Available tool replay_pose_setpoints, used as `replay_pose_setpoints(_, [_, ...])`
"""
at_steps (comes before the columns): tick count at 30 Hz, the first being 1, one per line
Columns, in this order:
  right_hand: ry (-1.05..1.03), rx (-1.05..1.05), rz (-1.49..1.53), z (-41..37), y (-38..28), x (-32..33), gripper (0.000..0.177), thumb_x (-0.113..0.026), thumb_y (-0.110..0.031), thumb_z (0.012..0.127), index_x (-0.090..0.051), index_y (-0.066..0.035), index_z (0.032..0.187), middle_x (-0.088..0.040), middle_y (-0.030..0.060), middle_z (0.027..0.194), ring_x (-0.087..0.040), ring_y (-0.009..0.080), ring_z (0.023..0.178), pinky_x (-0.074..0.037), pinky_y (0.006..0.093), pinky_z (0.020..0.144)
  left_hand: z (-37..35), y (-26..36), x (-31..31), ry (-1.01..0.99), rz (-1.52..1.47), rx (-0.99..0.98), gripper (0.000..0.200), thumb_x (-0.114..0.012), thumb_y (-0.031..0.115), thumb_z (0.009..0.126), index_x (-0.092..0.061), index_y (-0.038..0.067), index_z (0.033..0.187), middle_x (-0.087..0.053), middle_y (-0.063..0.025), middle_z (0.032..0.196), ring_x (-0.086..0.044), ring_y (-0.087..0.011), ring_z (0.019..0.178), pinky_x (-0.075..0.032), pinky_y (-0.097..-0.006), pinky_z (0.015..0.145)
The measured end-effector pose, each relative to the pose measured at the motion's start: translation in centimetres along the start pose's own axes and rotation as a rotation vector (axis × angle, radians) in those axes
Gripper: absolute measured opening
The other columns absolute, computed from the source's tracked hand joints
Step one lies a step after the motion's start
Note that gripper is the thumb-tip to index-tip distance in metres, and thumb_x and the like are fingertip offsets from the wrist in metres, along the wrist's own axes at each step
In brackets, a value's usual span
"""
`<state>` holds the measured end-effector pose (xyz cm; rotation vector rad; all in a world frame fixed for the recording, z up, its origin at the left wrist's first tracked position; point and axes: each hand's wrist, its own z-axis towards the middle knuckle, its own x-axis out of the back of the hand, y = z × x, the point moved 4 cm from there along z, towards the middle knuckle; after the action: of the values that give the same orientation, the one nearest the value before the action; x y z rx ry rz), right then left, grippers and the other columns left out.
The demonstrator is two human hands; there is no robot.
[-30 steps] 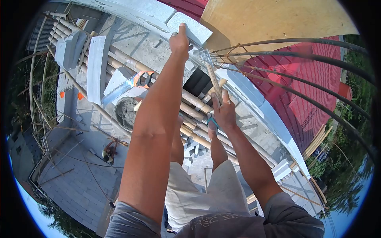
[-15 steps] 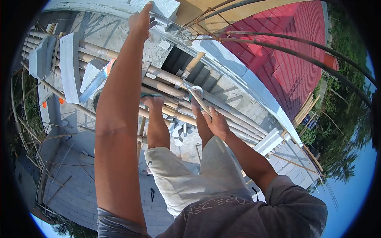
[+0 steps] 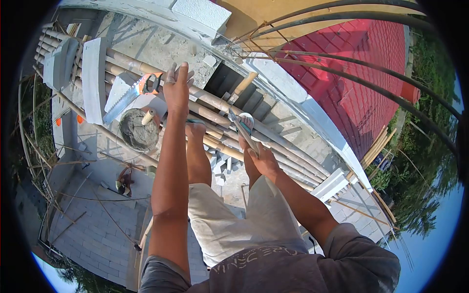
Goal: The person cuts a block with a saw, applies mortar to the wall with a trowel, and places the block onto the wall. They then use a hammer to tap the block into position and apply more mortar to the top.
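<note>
My left hand (image 3: 177,93) is raised over the bamboo poles (image 3: 215,105), its fingers apart and nothing in them. Close beside it lies a handsaw (image 3: 128,99) with an orange handle, its toothed blade resting across a pale block. Below the saw stands a bucket of grey mortar (image 3: 139,131), with a wooden handle (image 3: 148,117) sticking up from it. My right hand (image 3: 264,161) is closed around a slim, long-handled tool (image 3: 244,134) in front of my leg. Its narrow far end points toward the poles beside my sandalled foot; I cannot tell its exact kind.
I stand on bamboo poles high above a floor, where a person (image 3: 124,181) is seen far below. Pale blocks (image 3: 94,80) stand at left, another block (image 3: 202,17) on the wall top. Dark bars (image 3: 351,61) arch at right before a red roof (image 3: 337,68). Stair-like steps (image 3: 259,107) show beyond the poles.
My left hand has drawn back from the block on the wall, down toward the saw handle. The mortar bucket has come into view. My right hand still grips the tool.
</note>
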<state>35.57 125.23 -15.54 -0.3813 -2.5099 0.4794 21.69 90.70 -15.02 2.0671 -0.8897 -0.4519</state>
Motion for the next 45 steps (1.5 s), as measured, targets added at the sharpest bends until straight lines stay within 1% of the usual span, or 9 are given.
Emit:
replay_pose_setpoints(3, [-0.064, -0.002, -0.026, 0.0, 0.8, 0.4, 0.053, -0.061, -0.039, 0.091, -0.049, 0.003, 0.122, -0.066, 0.0318, 0.087, -0.065, 0.0482, 0.086, -0.052, 0.0538, 0.077, -6.4, -6.4, 4.2, 0.102, -0.001, 0.140, 0.061, -0.068, 0.030, 0.095, -0.046, -0.006, 0.139, -0.066, -0.0090, 0.111, -0.065, -0.0146, 0.092, -0.052, -0.0245, 0.079])
replay_pose_setpoints(14, [-0.216, -0.026, -0.167, 0.1, 4.0, 1.3, 0.063, -0.079, -0.032, 0.076, -0.051, 0.004, 0.120, -0.068, 0.0282, 0.088, -0.067, 0.0449, 0.087, -0.054, 0.0482, 0.076, -19.4, -22.0, 8.2, 0.006, 0.203, 0.439, 0.042, -0.062, 0.033, 0.096, -0.061, 0.001, 0.123, -0.067, -0.0031, 0.101, -0.061, -0.0104, 0.087, -0.049, -0.0262, 0.075])
replay_pose_setpoints(20, [-0.100, 0.206, -0.267, 0.5, 0.0, 1.0, 0.062, -0.078, -0.037, 0.075, -0.054, 0.004, 0.115, -0.069, 0.0265, 0.085, -0.068, 0.0422, 0.086, -0.054, 0.0471, 0.075, -19.7, -22.6, 5.8, -0.086, 0.082, 0.429, 0.045, -0.064, 0.035, 0.095, -0.060, 0.000, 0.124, -0.066, -0.0056, 0.104, -0.061, -0.0137, 0.090, -0.049, -0.0275, 0.079])
replay_pose_setpoints(23, [-0.365, -0.117, -0.127, 1.1, -3.9, 0.5, 0.058, -0.077, -0.041, 0.076, -0.055, 0.003, 0.106, -0.069, 0.0267, 0.085, -0.069, 0.0400, 0.083, -0.054, 0.0463, 0.077, -19.4, -23.0, 5.4, -0.104, 0.105, 0.432, 0.049, -0.064, 0.037, 0.095, -0.059, 0.000, 0.125, -0.065, -0.0065, 0.107, -0.061, -0.0146, 0.092, -0.048, -0.0284, 0.083])
replay_pose_setpoints(24, [-0.259, 0.154, -0.180, 2.8, -0.6, -2.0, 0.065, -0.079, -0.035, 0.077, -0.054, 0.007, 0.121, -0.068, 0.0130, 0.070, -0.067, 0.0191, 0.056, -0.054, 0.0337, 0.053, -19.2, -23.7, 5.6, -0.084, 0.135, 0.417, 0.050, -0.064, 0.038, 0.095, -0.059, -0.001, 0.125, -0.064, -0.0066, 0.108, -0.061, -0.0147, 0.093, -0.048, -0.0288, 0.084])
replay_pose_setpoints(27, [-0.325, 0.023, -0.137, 1.4, -6.6, -1.5, 0.055, -0.079, -0.031, 0.077, -0.057, 0.003, 0.113, -0.068, 0.0137, 0.070, -0.068, 0.0221, 0.058, -0.054, 0.0362, 0.055, -19.6, -21.7, 6.2, -0.084, 0.143, 0.444, 0.050, -0.064, 0.040, 0.094, -0.060, 0.000, 0.124, -0.064, -0.0066, 0.109, -0.060, -0.0146, 0.095, -0.048, -0.0293, 0.085])
replay_pose_setpoints(34, [-0.291, 0.306, -0.201, 1.3, -11.4, -3.6, 0.054, -0.079, -0.033, 0.075, -0.060, 0.000, 0.113, -0.071, 0.0223, 0.090, -0.071, 0.0364, 0.083, -0.055, 0.0441, 0.071, -20.2, -21.3, 6.8, -0.118, -0.033, 0.475, 0.058, -0.070, 0.041, 0.091, -0.061, -0.004, 0.126, -0.067, -0.0083, 0.113, -0.062, -0.0158, 0.103, -0.048, -0.0296, 0.093])
replay_pose_setpoints(40, [-0.513, 0.466, -0.321, -0.3, -15.0, -3.7, 0.071, -0.078, -0.044, 0.075, -0.056, 0.007, 0.120, -0.068, 0.0287, 0.096, -0.067, 0.0438, 0.093, -0.053, 0.0466, 0.080, -21.6, -14.6, 8.8, 0.133, -0.258, 0.437, 0.032, -0.064, 0.024, 0.085, -0.067, -0.001, 0.105, -0.070, -0.0084, 0.097, -0.065, -0.0147, 0.084, -0.051, -0.0302, 0.076])
replay_pose_setpoints(45, [-0.897, 0.702, -0.054, 3.5, -17.4, -3.9, 0.052, -0.072, -0.043, 0.085, -0.067, 0.001, 0.110, -0.071, 0.0170, 0.089, -0.068, 0.0291, 0.081, -0.052, 0.0386, 0.076, -22.2, -13.5, 10.7, 0.320, -0.366, 0.341, 0.025, -0.060, 0.016, 0.088, -0.064, 0.000, 0.108, -0.068, -0.0064, 0.092, -0.065, -0.0145, 0.080, -0.052, -0.0288, 0.074])
